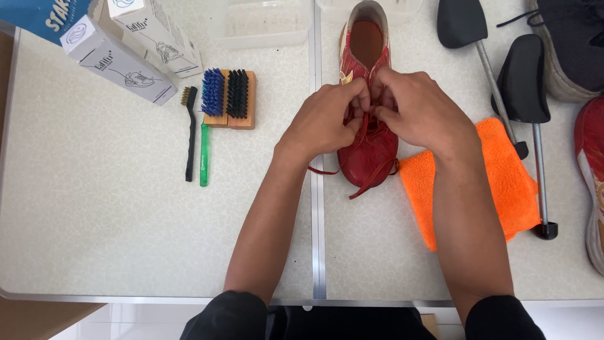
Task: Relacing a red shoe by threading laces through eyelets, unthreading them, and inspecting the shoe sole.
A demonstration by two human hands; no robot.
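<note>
A red shoe (368,154) lies on the pale table (126,214), toe toward me and heel opening away. My left hand (327,119) and my right hand (418,107) meet over its middle, fingers pinched on the red laces (365,184). Loose lace ends trail out past the toe and to the left. The lacing under my fingers is hidden.
An orange cloth (509,182) lies right of the shoe. Two black shoe trees (525,82) and other shoes (591,170) sit at the right. Left of the shoe are wooden brushes (229,97), a black brush (190,135), a green brush handle (204,157) and white boxes (126,56).
</note>
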